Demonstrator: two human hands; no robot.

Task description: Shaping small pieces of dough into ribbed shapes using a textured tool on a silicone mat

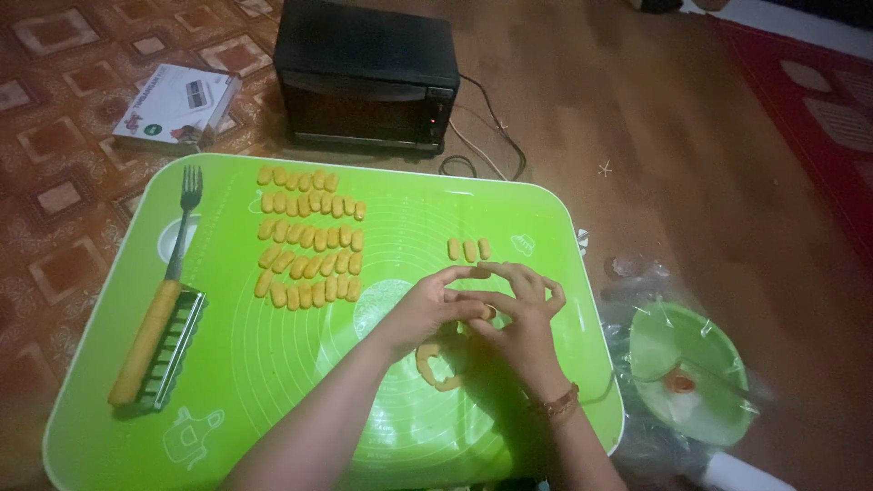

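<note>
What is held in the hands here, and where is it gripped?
A small piece of orange dough, pinched between the fingertips of the left hand and right hand above the green mat.

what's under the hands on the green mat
A curled strip of orange dough lies on the green mat below the left hand and right hand; part of it is covered.

A wooden floor carries a bright green mat with rounded corners. On the mat lie rows of small orange dough pieces, three more apart to the right, a fork, a rolling pin on a metal ridged cutter and a dough strip. Also on the floor: a black oven, a box, a green plate on plastic wrap.
</note>
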